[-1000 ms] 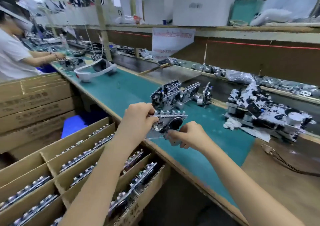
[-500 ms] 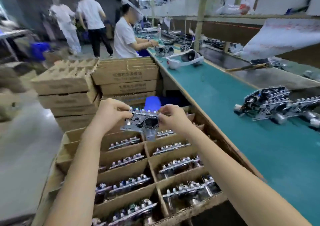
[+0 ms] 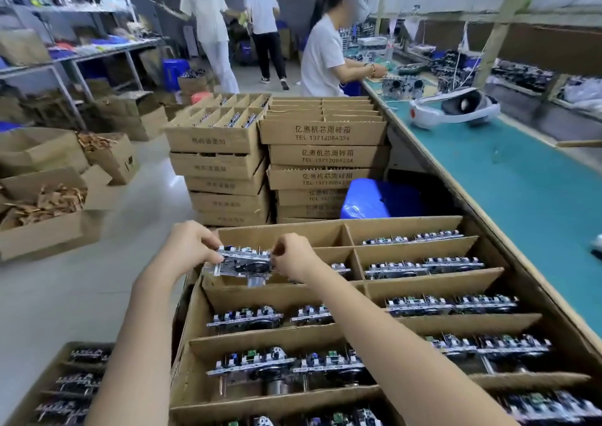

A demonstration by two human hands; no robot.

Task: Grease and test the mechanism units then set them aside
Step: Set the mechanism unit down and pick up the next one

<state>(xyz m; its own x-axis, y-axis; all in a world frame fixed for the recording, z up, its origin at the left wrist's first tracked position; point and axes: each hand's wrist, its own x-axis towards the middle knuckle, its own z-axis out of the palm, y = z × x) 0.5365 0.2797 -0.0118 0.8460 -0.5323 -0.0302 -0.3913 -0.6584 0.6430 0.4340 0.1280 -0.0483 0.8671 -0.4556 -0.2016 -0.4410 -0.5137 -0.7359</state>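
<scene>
A mechanism unit (image 3: pixel 242 262) is held by its two ends over the left column of a divided cardboard box (image 3: pixel 407 226), which stands beside the worktop (image 3: pixel 521 191). One end is pinched by the curled fingers of the left hand (image 3: pixel 190 246), the other by those of the right hand (image 3: pixel 293 256). The setting-aside step is judged to be in hand. The unit is poised just above a far slot and is not yet released. Many nearer slots and the right column are already filled with stored units (image 3: pixel 423 267), so much of the batch appears done; how many are left cannot be told. No grease can be made out. The unit's lower edge is lost against the cardboard, so contact cannot be judged. The nearest rows are blurred and cut off.
</scene>
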